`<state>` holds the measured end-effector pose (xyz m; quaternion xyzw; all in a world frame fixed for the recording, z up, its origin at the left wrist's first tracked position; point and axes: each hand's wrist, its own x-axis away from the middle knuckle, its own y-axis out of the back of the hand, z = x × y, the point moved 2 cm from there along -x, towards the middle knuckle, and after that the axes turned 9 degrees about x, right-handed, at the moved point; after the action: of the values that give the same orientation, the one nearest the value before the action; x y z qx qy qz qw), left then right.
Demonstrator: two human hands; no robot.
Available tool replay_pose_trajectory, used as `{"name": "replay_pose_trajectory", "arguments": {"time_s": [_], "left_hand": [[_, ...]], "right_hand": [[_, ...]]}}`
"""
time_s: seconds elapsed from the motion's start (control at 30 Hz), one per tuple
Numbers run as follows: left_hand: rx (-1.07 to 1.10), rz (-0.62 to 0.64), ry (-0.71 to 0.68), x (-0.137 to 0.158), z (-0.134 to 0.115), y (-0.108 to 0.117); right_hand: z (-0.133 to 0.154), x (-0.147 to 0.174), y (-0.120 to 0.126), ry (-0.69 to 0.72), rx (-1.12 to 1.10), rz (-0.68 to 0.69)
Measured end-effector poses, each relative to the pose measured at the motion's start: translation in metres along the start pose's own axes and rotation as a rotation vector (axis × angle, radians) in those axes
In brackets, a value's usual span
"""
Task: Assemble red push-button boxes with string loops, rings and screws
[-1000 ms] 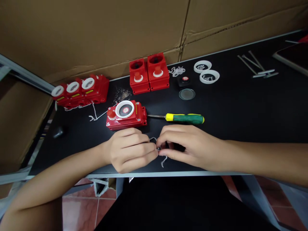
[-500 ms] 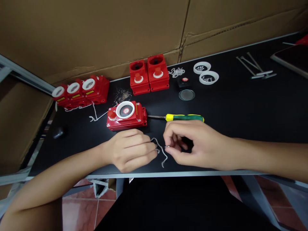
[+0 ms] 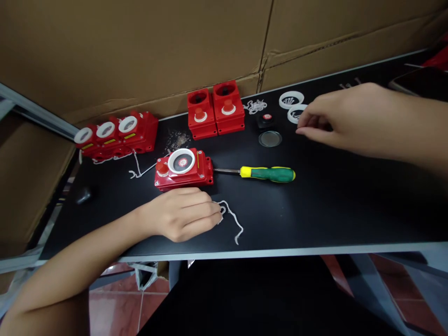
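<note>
My left hand point(image 3: 185, 213) is closed at the table's front side, with a white string point(image 3: 231, 214) coming out from its fingertips and lying on the black surface. Just behind it lies a red box point(image 3: 203, 173) with a white ring point(image 3: 182, 161) and a red knob point(image 3: 162, 168). A screwdriver point(image 3: 269, 173) with a green and yellow handle points its tip at that box's right end. Over at the right, my right hand point(image 3: 336, 119) has thumb and fingers pinched together beside the nearer white ring point(image 3: 292, 120), which holds small screws. What the pinch holds, if anything, cannot be made out.
Two open red boxes point(image 3: 215, 114) stand against the cardboard at the back. Several red boxes point(image 3: 119, 133) with white rings sit at the left. Coiled string point(image 3: 255, 106), a round glass disc point(image 3: 270, 138) and a black piece point(image 3: 265, 121) lie right of centre.
My right hand has moved away from the string, right and back to the white rings. The small metal piece in its pinch no longer shows. My left hand stays nearly in place.
</note>
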<state>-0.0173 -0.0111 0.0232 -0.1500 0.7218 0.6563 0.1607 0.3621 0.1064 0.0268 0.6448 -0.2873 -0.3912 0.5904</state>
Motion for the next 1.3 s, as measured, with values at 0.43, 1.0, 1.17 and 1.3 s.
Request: {"name": "replay_pose_trajectory", "arguments": {"time_s": [0.43,1.0,1.17,1.3], "left_hand": [[0.010,-0.027,0.022,0.005,0.002,0.001],[-0.270,-0.134,0.132,0.012,0.009,0.031],[-0.324,-0.179,0.092,0.009,0.008,0.030],[-0.328,-0.195,0.094,0.010,0.007,0.029]], "right_hand": [[-0.015,0.009,-0.016,-0.266,0.227,0.004],[0.166,0.056,-0.009,0.731,-0.076,-0.383],[0.165,0.054,-0.010,0.802,-0.199,-0.322],[0.146,0.043,0.022,0.648,-0.548,-0.209]]}}
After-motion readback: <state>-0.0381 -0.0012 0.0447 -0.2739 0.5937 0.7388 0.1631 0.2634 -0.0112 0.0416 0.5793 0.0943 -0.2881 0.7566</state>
